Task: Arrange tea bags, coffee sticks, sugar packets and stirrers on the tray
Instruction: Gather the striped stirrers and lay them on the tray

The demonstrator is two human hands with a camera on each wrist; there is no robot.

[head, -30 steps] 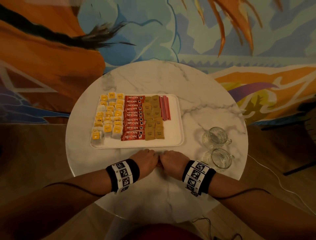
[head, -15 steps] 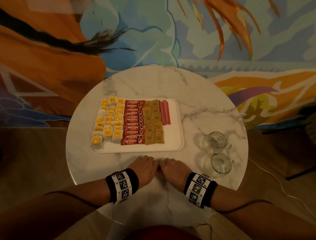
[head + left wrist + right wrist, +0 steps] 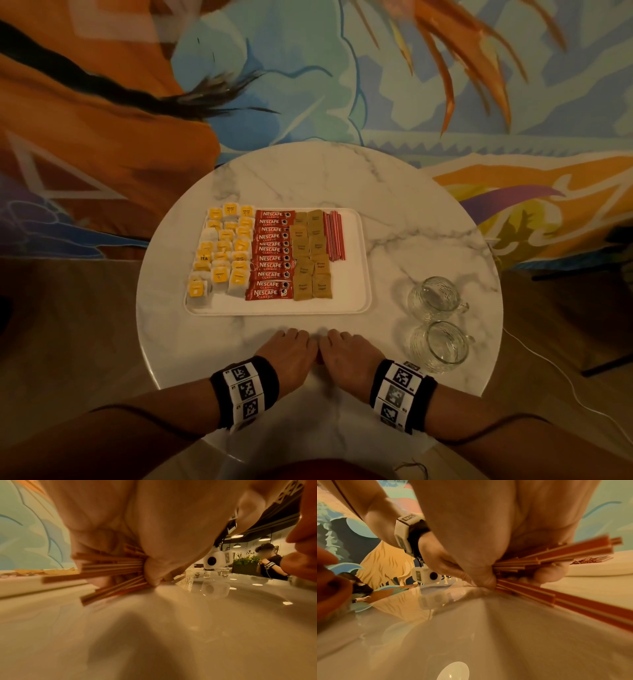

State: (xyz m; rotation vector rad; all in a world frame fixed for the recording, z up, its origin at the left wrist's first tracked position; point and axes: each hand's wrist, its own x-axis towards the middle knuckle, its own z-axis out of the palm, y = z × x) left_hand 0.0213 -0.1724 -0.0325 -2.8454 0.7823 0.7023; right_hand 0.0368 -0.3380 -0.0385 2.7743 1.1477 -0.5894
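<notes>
My left hand and right hand together clutch a splayed bundle of stirrers on the table, just before the tray; I judge loose ones could slip out.

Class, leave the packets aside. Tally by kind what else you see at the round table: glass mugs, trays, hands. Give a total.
Glass mugs: 2
Tray: 1
Hands: 2, the left hand and the right hand, both gripping stirrers
Total: 5
</notes>
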